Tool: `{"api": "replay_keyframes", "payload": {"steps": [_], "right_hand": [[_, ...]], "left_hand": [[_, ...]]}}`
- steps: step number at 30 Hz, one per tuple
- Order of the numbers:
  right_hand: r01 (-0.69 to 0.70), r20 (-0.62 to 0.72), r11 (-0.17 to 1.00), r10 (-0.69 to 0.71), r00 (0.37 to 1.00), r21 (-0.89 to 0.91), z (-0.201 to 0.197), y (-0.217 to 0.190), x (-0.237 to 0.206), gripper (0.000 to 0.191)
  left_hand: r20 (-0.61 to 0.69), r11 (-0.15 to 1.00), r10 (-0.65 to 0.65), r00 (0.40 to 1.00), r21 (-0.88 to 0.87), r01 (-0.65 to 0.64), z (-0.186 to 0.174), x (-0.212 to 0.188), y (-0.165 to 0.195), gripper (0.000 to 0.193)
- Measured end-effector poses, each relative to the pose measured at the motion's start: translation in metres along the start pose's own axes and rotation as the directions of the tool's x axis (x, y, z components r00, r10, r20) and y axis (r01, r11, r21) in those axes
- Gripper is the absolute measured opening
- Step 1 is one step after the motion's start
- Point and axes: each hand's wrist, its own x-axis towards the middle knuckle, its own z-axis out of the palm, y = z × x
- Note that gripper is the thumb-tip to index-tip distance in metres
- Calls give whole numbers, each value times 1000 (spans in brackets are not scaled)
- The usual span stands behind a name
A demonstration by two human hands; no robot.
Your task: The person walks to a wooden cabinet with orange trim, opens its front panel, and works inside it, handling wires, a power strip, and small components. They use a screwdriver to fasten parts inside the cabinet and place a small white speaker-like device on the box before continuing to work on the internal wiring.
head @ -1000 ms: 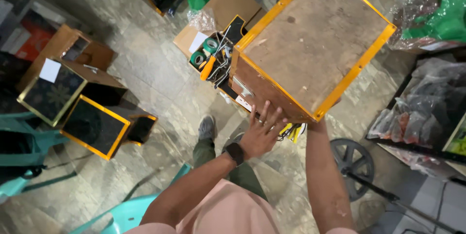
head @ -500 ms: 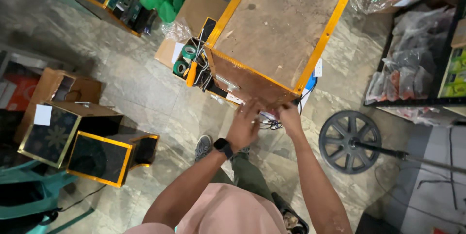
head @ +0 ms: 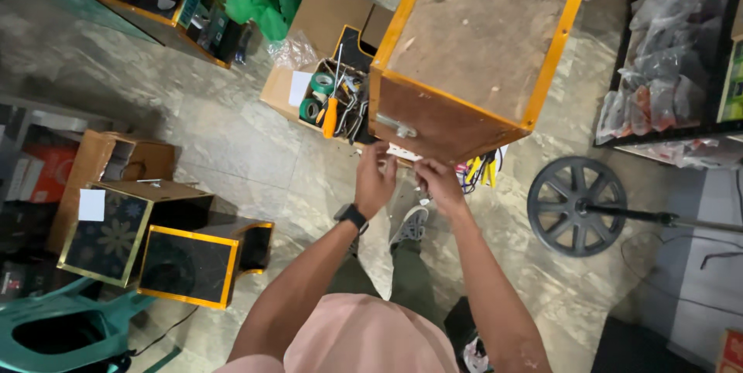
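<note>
Head view: A large brown wooden box with orange-yellow edge trim [head: 480,40] occupies the upper centre, tilted, its lower front face turned toward the person. The left hand [head: 375,182], with a black wristwatch [head: 350,217] on its wrist, is raised to the lower edge of the box, fingers curled around a small pale part below the metal fitting [head: 395,125]; whether the fingers actually clamp it cannot be determined from this angle. The right hand [head: 438,182] sits just beside the left hand, fingertips pinched together at the same lower edge. Behind the box, an open cardboard carton [head: 325,17] holds tape rolls and an orange-handled screwdriver [head: 330,114]. A black spoked wheel [head: 576,204] lies on the stone floor to the right. Two smaller black boxes with yellow trim [head: 186,265] stand at the left.
</note>
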Motion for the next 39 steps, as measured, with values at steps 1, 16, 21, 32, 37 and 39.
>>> {"api": "replay_keyframes", "payload": {"steps": [1, 16, 21, 32, 37, 39], "right_hand": [[15, -3, 993, -15, 1000, 113, 8, -1, 2, 17], [282, -472, 952, -195, 860, 120, 82, -11, 23, 25], [335, -571, 924, -379, 728, -186, 97, -9, 27, 16], [398, -370, 855, -506, 779, -332, 111, 9, 35, 15], [326, -174, 717, -527, 832, -616, 119, 26, 33, 22], [418, -90, 759, -525, 847, -499, 121, 27, 30, 22]], "left_hand": [[0, 1000, 11, 1000, 0, -11, -3, 5, 1, 27], [218, 880, 352, 910, 255, -401, -23, 54, 12, 38], [224, 925, 296, 928, 175, -337, -27, 48, 16, 38], [156, 995, 31, 987, 85, -45, -22, 37, -9, 27], [184, 986, -116, 976, 137, 92, -34, 51, -31, 30], [196, 988, -102, 975, 136, 76, -46, 54, -38, 27]]}}
